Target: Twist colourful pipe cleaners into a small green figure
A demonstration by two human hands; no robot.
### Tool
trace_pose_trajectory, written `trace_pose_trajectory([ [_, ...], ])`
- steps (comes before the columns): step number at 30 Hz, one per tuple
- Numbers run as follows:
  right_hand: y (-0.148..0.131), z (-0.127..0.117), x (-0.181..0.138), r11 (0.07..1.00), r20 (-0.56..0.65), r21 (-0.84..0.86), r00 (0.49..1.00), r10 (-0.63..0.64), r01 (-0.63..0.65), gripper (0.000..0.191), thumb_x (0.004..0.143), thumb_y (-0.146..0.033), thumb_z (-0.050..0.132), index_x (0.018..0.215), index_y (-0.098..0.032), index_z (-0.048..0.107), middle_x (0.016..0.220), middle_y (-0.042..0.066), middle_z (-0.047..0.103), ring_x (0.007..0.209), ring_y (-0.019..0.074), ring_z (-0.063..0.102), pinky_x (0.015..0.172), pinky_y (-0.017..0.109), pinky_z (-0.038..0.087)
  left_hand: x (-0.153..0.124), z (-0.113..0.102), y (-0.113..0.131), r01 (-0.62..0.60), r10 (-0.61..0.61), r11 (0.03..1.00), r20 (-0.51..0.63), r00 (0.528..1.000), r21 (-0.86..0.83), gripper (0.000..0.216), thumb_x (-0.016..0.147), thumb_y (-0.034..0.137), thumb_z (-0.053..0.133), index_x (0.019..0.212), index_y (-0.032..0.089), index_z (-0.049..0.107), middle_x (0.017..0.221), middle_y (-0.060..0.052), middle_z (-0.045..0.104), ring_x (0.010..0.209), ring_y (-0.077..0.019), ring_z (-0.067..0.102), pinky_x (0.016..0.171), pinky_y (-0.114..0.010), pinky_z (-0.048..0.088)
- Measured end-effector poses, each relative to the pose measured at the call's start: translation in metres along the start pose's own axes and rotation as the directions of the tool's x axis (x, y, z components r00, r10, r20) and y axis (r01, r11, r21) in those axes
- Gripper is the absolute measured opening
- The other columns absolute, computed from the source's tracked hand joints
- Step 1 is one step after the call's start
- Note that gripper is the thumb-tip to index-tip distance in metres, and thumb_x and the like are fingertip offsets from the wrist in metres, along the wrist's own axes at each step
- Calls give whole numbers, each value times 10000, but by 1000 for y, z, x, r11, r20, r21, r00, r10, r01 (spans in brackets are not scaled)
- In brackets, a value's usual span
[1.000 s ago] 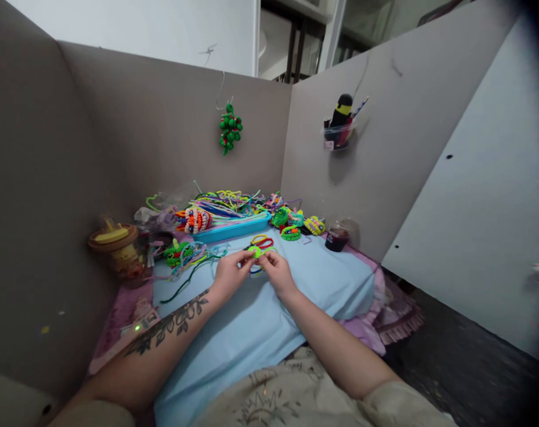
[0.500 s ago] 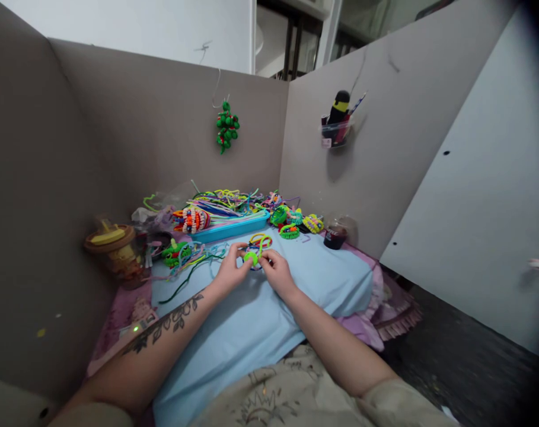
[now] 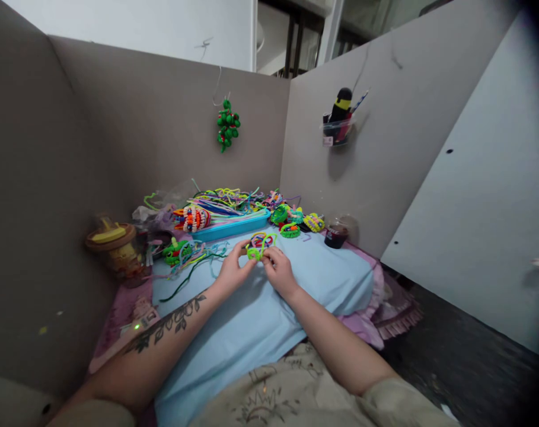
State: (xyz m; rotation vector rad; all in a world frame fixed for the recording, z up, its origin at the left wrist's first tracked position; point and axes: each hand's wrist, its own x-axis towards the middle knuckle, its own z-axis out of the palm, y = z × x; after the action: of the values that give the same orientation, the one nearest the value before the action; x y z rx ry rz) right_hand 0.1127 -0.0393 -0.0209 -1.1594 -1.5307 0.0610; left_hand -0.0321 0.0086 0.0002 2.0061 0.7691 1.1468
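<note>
My left hand [image 3: 234,267] pinches the left side of a small bright green pipe-cleaner piece [image 3: 254,254], a coiled shape with loose loops standing up from it. On its other side, the fingers of my right hand [image 3: 280,270] close on the green strand. Pink, blue and red strands show just behind the coil; whether they belong to the same piece I cannot tell. Both hands are just above the light blue cloth [image 3: 260,314]. Fingertips hide part of the piece.
Behind my hands, a blue tray [image 3: 233,226] holds many coloured strands. Several finished woven pieces, one green [image 3: 290,230], lie to its right near a dark cup [image 3: 335,237]. At left stands a lidded drink cup [image 3: 120,252]. Grey partitions [image 3: 171,112] enclose the table.
The green piece has turned slightly in my fingers, and its upright loop now leans further right. Both hands stay nearly in place, still gripping it.
</note>
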Motion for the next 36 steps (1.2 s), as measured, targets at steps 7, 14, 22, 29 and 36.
trace_pose_trajectory([
  [7,6,3,-5,999,-79,-18,997,27,-29,141,810,-240,492,934,-217,555,846,37,601,746,160,536,683,290,428,1,2,4,97,-87,962,49,995,-257,309,710,300,618,986,170,568,967,-63,626,859,-171,597,781,-312,473],
  [14,13,-7,2,979,60,-132,987,-148,155,182,846,-221,472,946,-245,622,861,53,635,844,194,534,792,343,419,4,1,-1,116,-108,959,44,993,-257,283,706,258,606,968,167,548,917,-50,614,822,-150,580,701,-256,463],
  [22,12,-7,1,934,63,-316,986,-153,166,182,839,-216,470,810,-226,649,805,65,503,812,196,455,753,326,408,1,2,-1,42,-32,994,104,994,-99,256,764,195,507,1019,191,528,892,-32,592,778,-137,554,672,-242,438],
  [29,10,-6,0,931,65,-319,985,-162,174,163,834,-201,487,820,-220,649,803,59,512,826,192,460,760,320,414,2,2,-8,-51,50,999,141,989,1,322,719,160,545,1037,197,502,968,-38,591,853,-159,560,730,-269,452],
  [36,16,-4,2,926,102,-337,984,-147,173,152,835,-192,492,895,-201,630,813,57,577,842,194,497,781,317,422,5,-1,-9,-24,22,999,96,995,21,338,686,100,521,1011,192,512,934,-20,583,780,-133,551,681,-242,445],
])
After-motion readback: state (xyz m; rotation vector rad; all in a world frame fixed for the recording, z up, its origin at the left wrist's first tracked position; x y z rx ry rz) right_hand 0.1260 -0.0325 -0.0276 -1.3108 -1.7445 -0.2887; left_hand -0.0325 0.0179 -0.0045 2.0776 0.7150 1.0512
